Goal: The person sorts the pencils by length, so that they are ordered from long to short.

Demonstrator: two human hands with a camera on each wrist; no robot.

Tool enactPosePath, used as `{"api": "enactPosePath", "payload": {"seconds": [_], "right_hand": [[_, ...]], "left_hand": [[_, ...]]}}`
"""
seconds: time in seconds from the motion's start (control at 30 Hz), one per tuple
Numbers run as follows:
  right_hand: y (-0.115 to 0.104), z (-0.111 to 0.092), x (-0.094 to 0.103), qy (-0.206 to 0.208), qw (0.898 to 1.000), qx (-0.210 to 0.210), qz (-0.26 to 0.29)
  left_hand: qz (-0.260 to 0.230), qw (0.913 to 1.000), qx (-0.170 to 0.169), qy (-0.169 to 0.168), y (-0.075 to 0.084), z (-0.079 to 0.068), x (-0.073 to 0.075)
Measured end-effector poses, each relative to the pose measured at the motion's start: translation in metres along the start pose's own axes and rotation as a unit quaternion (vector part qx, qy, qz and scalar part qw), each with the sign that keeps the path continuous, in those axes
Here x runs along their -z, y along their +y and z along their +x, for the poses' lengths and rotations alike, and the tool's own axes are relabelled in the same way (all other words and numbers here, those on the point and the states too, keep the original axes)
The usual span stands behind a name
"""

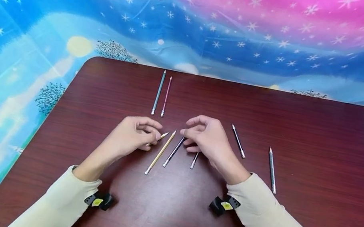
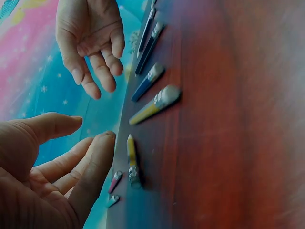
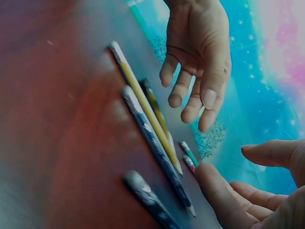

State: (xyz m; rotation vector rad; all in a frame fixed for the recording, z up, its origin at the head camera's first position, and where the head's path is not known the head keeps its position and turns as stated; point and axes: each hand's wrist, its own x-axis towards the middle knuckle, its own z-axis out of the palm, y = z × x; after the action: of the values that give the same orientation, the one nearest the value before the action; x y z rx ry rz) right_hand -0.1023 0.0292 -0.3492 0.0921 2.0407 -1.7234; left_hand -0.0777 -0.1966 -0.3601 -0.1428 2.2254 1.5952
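My left hand hovers low over the table, its fingers relaxed and apart from the thumb, with nothing between them. Partly hidden behind that hand lies a short-looking yellow pencil. Just right of it, a second yellow pencil slants with its tip away from me. My right hand is held loosely above the table, thumb and fingers spread around air. Beneath it two dark pencils show in part, one dark pencil beside the yellow one and another dark pencil mostly covered by the hand.
A teal pencil and a pink pencil lie side by side near the table's far edge. Right of my right hand are a black pencil and a grey-blue pencil. A snowflake-patterned cloth hangs behind the brown table.
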Motion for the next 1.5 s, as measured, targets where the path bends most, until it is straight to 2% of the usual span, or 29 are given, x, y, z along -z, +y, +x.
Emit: {"api": "enactPosePath", "payload": {"seconds": [0.23,0.47,0.73,1.07,1.5], "right_hand": [[0.019,-0.011,-0.013,0.001,1.000,0.004,0.013],[0.031,-0.015,-0.023,0.018,0.999,0.021,0.015],[0.037,-0.016,-0.035,0.058,0.997,0.049,-0.033],[0.037,-0.014,-0.042,0.092,0.985,0.064,-0.134],[0.037,-0.012,-0.040,0.097,0.983,0.058,-0.144]], "left_hand": [[0.010,0.9997,0.018,-0.012,-0.006,-0.016,-0.007],[0.017,0.9995,0.019,-0.018,-0.005,-0.020,-0.010],[0.024,0.9992,0.024,-0.020,-0.006,-0.019,-0.012],[0.024,0.9990,0.020,-0.031,-0.007,-0.016,-0.014],[0.059,0.9981,0.006,-0.016,-0.008,-0.015,-0.020]]}}
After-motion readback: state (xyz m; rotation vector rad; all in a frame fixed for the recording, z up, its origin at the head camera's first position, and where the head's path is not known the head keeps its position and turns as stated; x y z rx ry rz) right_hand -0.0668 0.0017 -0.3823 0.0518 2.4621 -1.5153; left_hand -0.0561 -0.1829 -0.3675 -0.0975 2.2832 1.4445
